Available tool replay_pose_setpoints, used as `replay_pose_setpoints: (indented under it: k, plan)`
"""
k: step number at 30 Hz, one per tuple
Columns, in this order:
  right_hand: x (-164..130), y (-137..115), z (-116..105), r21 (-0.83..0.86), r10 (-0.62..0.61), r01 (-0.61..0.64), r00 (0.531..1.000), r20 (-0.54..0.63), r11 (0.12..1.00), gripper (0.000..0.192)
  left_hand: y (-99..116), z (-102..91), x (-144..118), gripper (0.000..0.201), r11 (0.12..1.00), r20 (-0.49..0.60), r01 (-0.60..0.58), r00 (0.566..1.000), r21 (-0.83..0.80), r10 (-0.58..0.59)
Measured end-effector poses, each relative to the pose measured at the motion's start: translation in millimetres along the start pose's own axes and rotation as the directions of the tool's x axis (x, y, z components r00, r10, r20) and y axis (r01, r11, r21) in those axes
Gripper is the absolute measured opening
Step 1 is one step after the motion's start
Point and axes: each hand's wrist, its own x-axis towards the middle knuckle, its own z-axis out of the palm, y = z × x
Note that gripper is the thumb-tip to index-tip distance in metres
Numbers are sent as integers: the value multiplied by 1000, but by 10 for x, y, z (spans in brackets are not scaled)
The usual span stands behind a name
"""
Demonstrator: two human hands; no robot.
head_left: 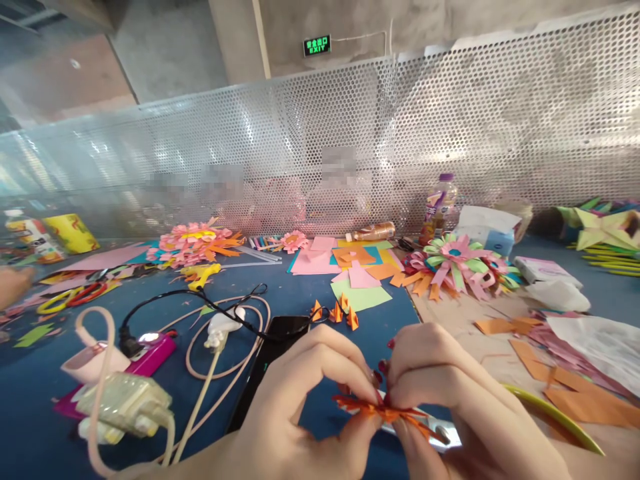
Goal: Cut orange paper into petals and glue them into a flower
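Both my hands meet low in the middle over the blue table (pixel 300 293). My left hand (pixel 300 400) and my right hand (pixel 450 393) pinch a small folded orange paper piece (pixel 385 412) between thumbs and fingertips. The piece has pointed, spiky ends and hangs just above a dark phone (pixel 270 353). Three small folded orange paper bits (pixel 336 312) lie on the table just beyond my fingers.
Cables, a charger (pixel 125 400) and a pink power bank (pixel 150 357) lie at the left. Paper flowers (pixel 453 263) (pixel 195 241), coloured sheets (pixel 345 267), scissors (pixel 75 297), a glue gun (pixel 203 273) and a bottle (pixel 440 207) crowd the far table. A perforated metal screen (pixel 350 133) runs behind. Another person's hand (pixel 13 283) shows at the left edge.
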Motion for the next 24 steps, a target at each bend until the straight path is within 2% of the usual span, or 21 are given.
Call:
replay_pose_setpoints:
  k: [4,5,8,14,19,24]
  plan:
    - [72,-10,2,-7,49,-49,999,-19,999,18,-40,-18,-10,4,989,73,145,987,2,-144]
    - [90,-1,7,-9,62,-62,998,-25,998,18,-51,-23,-14,2,981,111,196,974,13,-196]
    - [137,37,24,3,118,-118,993,-26,993,13,-88,-36,-23,11,946,182,321,929,43,-323]
    - [135,101,38,-26,274,-273,960,58,962,7,-120,-46,4,21,852,126,523,846,-11,-518]
    - [81,124,52,-49,280,-276,953,116,960,11,-87,-57,33,23,831,131,556,824,7,-552]
    - [82,102,50,-34,295,-294,947,129,955,21,-76,-62,34,23,844,132,536,838,-5,-530]
